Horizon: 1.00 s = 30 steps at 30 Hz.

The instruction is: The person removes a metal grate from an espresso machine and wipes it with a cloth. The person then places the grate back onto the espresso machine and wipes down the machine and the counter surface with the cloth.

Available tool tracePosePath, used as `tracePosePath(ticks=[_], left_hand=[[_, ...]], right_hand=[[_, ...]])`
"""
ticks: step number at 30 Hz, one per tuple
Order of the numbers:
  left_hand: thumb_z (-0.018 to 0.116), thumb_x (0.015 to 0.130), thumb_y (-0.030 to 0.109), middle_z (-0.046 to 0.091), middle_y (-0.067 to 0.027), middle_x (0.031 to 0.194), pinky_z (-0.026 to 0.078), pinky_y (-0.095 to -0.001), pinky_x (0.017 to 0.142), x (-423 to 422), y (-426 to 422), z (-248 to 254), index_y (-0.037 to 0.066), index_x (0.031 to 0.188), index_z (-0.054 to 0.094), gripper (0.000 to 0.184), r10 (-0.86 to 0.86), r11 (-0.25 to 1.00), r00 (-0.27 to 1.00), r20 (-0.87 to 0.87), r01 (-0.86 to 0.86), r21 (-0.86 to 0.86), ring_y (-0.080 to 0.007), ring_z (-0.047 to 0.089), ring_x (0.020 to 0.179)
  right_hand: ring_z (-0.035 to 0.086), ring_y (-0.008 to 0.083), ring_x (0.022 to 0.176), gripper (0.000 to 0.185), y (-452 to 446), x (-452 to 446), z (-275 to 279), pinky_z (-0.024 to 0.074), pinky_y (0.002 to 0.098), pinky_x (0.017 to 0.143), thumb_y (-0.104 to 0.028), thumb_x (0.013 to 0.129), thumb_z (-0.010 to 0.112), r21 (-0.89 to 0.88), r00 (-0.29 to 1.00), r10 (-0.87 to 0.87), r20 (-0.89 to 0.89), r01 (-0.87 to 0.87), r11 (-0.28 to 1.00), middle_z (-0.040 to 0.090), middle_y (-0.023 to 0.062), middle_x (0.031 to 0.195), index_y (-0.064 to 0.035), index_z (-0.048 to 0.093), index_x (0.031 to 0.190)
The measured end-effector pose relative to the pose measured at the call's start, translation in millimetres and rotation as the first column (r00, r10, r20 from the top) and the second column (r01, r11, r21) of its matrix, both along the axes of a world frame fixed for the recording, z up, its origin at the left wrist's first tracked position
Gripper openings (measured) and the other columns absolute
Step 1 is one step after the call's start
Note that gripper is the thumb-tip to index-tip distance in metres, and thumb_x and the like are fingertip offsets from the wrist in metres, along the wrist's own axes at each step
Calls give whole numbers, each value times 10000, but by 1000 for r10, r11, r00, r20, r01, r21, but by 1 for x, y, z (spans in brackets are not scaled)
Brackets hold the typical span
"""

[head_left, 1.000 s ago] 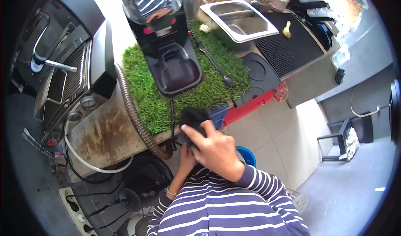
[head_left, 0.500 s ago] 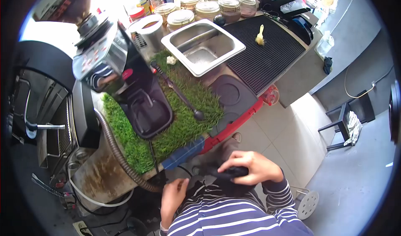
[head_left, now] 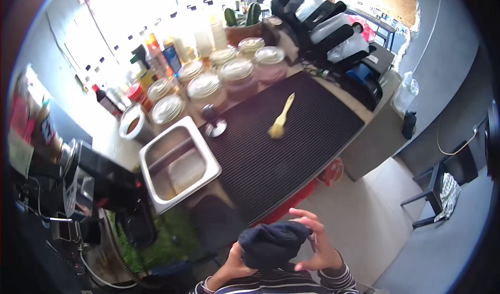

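Note:
A bunched black cloth [head_left: 273,243] is held up in front of my chest, between my two hands. My left hand [head_left: 233,265] grips its lower left side, the thumb pressed against the fabric. My right hand [head_left: 320,247] curves round the right edge, fingers at the upper corner and thumb lower down and apart from the cloth. Beyond them on the counter lies a black ribbed mat [head_left: 297,148], with a pale-handled brush [head_left: 281,119] on it. A coffee tamper [head_left: 213,122] stands at the mat's left edge.
Left of the mat sits a steel pan [head_left: 182,164]. Lidded glass jars [head_left: 237,78] line the back. A coffee grinder [head_left: 112,184] stands at the left by artificial grass [head_left: 166,244]. A cup dispenser rack [head_left: 317,33] is at the back right, a dark stool [head_left: 429,200] on the floor.
My view has swung right and up, toward the mat and jars. My left hand has come up and taken hold of the black cloth, which my right hand held alone before.

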State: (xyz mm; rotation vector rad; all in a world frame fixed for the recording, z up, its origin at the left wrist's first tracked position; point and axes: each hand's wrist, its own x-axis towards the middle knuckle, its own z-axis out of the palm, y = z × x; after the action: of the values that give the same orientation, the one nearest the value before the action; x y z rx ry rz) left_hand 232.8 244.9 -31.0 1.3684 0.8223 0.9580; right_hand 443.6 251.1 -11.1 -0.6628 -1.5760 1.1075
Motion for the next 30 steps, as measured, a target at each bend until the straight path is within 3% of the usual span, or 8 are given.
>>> tracePosePath(ticks=[5,9,13,18,21,25,28,30], left_hand=[[773,594,34,440,-205,1249,388,-368,944,126,71,2,10,1261,396,766,-121,904,992,-46,130,407,-327,470,1151],[732,690,88,298,-207,1351,271,-387,1033,195,85,8,27,1357,238,832,-415,910,910,9,415,23,-318,321,1265],[684,778,224,219,-205,1401,238,-389,1057,225,104,23,20,1400,111,871,-694,711,715,-89,700,75,-313,256,1297],[746,717,260,268,-182,1403,314,-382,1020,224,131,41,-16,1383,149,936,-542,828,839,47,543,-143,-245,332,1262],[772,679,258,365,-154,1349,361,-370,987,196,141,14,-15,1364,218,923,-402,909,907,129,412,-60,-235,446,1167],[677,770,227,528,-131,1156,448,-346,894,162,156,26,-5,1250,405,599,-394,915,887,240,403,14,-219,545,1051],[597,837,248,532,-164,1150,500,-373,773,142,139,31,13,1170,499,419,-255,961,831,494,274,35,-310,576,945],[545,878,262,520,-200,1176,530,-401,679,148,126,40,31,1117,565,333,-202,979,716,669,125,162,-407,605,838]], right_hand=[[355,359,1232,1143,28,100,-8,326,439,993,-272,568,848,90,984,-177,-6,177,980,211,268,1391,-167,80,1408],[400,330,1196,1173,25,148,-15,342,428,987,-208,567,852,71,897,-437,67,432,899,182,264,1396,-141,32,1403],[424,294,1179,1053,14,177,-30,351,403,986,-211,622,800,-297,802,-595,-62,554,778,275,230,1360,-58,92,1386],[462,273,1147,898,36,188,-16,371,373,973,-291,697,706,-526,785,-581,-215,408,746,396,179,1281,-22,180,1373],[526,250,1068,792,83,178,14,433,348,908,-295,751,671,131,844,-428,324,408,904,497,171,1191,-6,248,1355],[566,178,1016,570,177,170,60,491,276,778,-208,786,653,-99,969,153,194,-136,986,544,137,1174,-51,423,1282],[582,176,994,475,260,114,65,493,302,778,-147,788,586,395,669,-274,690,-31,918,564,86,1169,-105,481,1250],[595,181,901,442,306,84,26,448,340,864,-118,770,551,789,447,-664,599,-191,583,593,49,1104,-110,517,1211]])
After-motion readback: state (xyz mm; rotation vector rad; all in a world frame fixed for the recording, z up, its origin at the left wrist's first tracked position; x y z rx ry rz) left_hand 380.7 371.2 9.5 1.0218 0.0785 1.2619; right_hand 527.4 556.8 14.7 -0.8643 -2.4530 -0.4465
